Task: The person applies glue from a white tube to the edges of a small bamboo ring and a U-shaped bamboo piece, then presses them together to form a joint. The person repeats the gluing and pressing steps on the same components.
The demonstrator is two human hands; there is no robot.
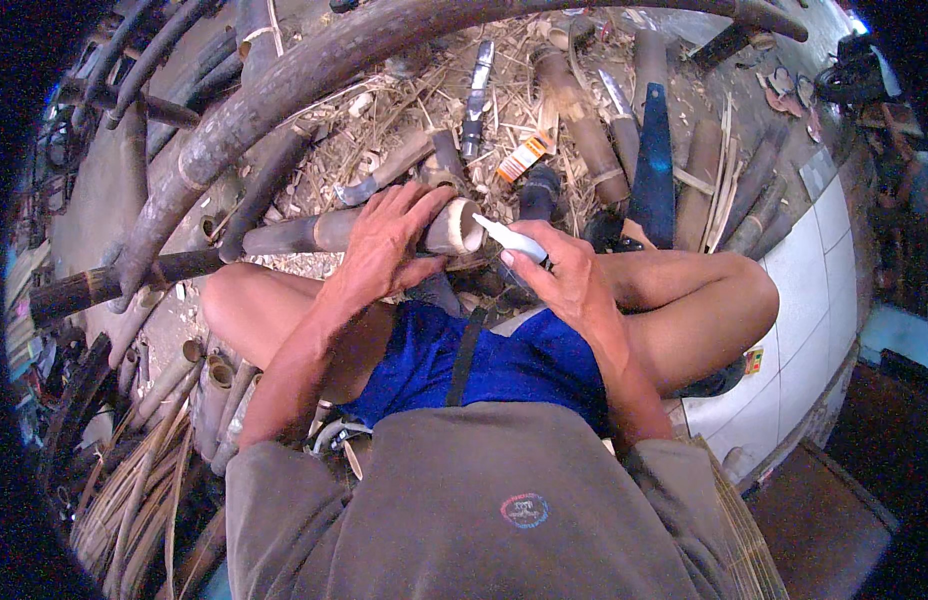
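A bamboo tube (302, 236) lies across in front of my crossed legs, its cut open end facing right. My left hand (386, 245) is wrapped over the tube near that end, fingers on top and thumb on the near side. In my right hand (576, 268) is a small white squeeze bottle (516, 241) with a pointed nozzle. The bottle is tilted, and its nozzle tip points left at the tube's pale rim; whether it touches cannot be made out. Beyond my hands lies an orange and white small box (524, 158) on shavings.
A dark-bladed handsaw (652, 165) leans by my right knee, near a knife (616, 95). Another blade with a dark handle (476, 100) lies farther off. A long bent bamboo pole (284, 100) arches across the far left. Cut bamboo pieces (219, 375) and split strips crowd the left.
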